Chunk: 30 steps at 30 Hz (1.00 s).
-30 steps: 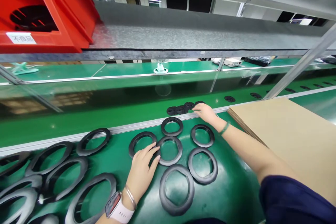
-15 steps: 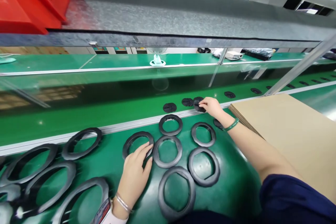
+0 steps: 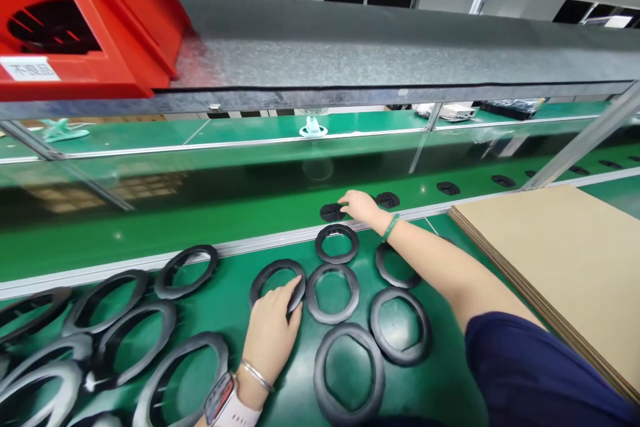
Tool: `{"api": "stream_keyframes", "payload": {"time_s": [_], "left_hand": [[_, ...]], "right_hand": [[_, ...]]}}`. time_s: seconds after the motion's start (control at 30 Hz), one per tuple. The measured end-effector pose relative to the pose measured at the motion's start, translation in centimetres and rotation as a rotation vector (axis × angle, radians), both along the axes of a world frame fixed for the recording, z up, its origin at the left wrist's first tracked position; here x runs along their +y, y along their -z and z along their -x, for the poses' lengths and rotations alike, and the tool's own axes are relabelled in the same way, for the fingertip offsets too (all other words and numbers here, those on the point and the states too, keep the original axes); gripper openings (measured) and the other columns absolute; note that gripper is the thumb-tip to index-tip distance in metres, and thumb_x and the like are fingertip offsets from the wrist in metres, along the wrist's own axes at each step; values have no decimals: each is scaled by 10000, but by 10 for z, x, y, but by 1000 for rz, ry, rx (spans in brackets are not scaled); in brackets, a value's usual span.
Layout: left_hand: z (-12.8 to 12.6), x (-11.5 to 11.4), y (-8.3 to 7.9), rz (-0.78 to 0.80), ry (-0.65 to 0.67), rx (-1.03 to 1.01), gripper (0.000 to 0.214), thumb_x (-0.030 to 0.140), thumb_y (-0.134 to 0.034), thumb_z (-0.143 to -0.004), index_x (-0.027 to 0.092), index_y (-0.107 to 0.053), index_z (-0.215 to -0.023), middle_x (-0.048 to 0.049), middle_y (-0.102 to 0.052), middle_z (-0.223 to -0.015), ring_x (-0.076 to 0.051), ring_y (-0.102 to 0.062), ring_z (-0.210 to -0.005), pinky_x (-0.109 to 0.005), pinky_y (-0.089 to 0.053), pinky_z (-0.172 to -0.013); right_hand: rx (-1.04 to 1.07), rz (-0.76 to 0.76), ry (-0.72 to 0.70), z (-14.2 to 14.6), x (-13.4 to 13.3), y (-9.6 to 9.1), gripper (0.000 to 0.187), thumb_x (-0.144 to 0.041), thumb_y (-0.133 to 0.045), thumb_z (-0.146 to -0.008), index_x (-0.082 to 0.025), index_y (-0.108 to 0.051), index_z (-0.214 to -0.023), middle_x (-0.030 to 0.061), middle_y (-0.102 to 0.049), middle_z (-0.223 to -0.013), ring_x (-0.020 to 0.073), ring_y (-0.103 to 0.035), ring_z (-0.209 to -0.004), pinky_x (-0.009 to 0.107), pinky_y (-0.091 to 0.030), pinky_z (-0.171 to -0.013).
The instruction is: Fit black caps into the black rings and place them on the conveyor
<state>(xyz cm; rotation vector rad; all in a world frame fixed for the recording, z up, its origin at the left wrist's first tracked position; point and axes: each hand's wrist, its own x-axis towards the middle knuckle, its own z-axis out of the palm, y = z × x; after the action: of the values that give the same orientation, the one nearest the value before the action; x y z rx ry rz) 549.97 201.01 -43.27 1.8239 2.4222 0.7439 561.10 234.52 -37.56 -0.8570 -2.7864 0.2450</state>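
My right hand [image 3: 361, 207] reaches over the edge of the green belt, thumb and finger pinched at the right rim of a round black disc [image 3: 331, 213]. Another black disc [image 3: 387, 200] lies just to the right of that hand, and a further one is mostly hidden behind it. My left hand [image 3: 273, 323] rests its outstretched fingertips on the right side of a black ring [image 3: 260, 280] on the green table, thumb apart. Close by are more rings, among them a small ring [image 3: 323, 249], a middle ring [image 3: 313, 300] and a larger ring [image 3: 323, 377].
More black rings [image 3: 170, 307] crowd the left side of the table. Stacked cardboard sheets [image 3: 555, 233] lie at right. Overhead runs a metal shelf [image 3: 350, 47] bearing a red bin [image 3: 130, 33]. A slanted post [image 3: 585, 140] rises at right. More discs [image 3: 449, 188] dot the belt [image 3: 225, 213].
My right hand has moved left along the belt, from the overlapping discs to the leftmost disc. My left hand stays at the same ring. The view has shifted a little left and up.
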Motion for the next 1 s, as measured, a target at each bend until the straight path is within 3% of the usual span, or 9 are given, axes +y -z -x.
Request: {"api": "stream_keyframes", "payload": {"time_s": [0.1,0.17,0.23,0.37,0.53,0.63,0.73,0.87,1.0], "left_hand": [[1,-1,0,-18,2,-18,466,200,-572,-894,220,-553,-1358,-84,-706,-1083,-253,-650,-978,-425,-502,-875],[0,-2,-1,-25,8,-34,475,188,-565,-888,219,-550,-1362,-85,-706,-1091,-249,-652,-983,-420,-502,-881],[0,-2,-2,-29,10,-40,472,195,-556,-890,222,-554,-1361,-87,-706,-1090,-250,-652,-979,-421,-500,-880],[0,-2,-3,-26,5,-34,463,234,-550,-897,219,-562,-1359,-85,-713,-1052,-260,-657,-944,-427,-498,-860],[1,0,-2,-34,-2,-19,460,275,-548,-901,222,-567,-1357,-85,-719,-1046,-267,-662,-937,-425,-497,-856],[2,2,-2,-25,-9,-16,462,289,-547,-904,220,-565,-1361,-85,-718,-1060,-270,-660,-954,-430,-495,-867],[3,3,-2,-10,-16,-24,459,308,-546,-906,210,-571,-1354,-85,-718,-1069,-268,-660,-954,-439,-497,-875],[5,2,-1,-4,-21,-52,460,318,-555,-901,206,-576,-1347,-79,-721,-1036,-263,-663,-943,-443,-501,-880],[8,0,1,-12,-34,-59,470,313,-576,-886,216,-577,-1346,-72,-721,-1014,-257,-668,-915,-434,-510,-867]], "right_hand": [[-36,37,-33,44,-3,18,197,-318,-653,-977,-133,-698,-1028,63,-688,-1050,202,-645,-996,388,-509,-934],[-38,38,-33,50,-1,21,203,-324,-637,-988,-130,-696,-975,56,-690,-1013,198,-647,-978,395,-506,-937],[-13,14,-9,40,4,16,162,-282,-636,-982,-144,-721,-980,62,-696,-1030,204,-641,-996,366,-489,-947],[37,-53,75,-20,11,1,158,-221,-622,-974,-176,-767,-1016,76,-699,-1084,218,-633,-1012,306,-466,-927],[-22,-39,59,-112,-6,6,111,-141,-706,-890,-206,-796,-886,45,-728,-949,220,-657,-944,285,-486,-858],[-65,13,23,-138,-9,6,106,-164,-780,-826,-247,-792,-762,-1,-735,-846,196,-675,-822,258,-501,-753],[-37,10,42,-129,8,0,89,-215,-749,-868,-253,-799,-805,-2,-739,-872,189,-677,-826,254,-502,-761],[36,-51,116,-77,39,6,183,-206,-694,-914,-194,-772,-1080,71,-713,-1096,221,-646,-1006,287,-483,-897],[31,-59,108,-27,52,20,101,-173,-719,-888,-166,-792,-958,77,-720,-968,203,-648,-913,271,-488,-859]]}}
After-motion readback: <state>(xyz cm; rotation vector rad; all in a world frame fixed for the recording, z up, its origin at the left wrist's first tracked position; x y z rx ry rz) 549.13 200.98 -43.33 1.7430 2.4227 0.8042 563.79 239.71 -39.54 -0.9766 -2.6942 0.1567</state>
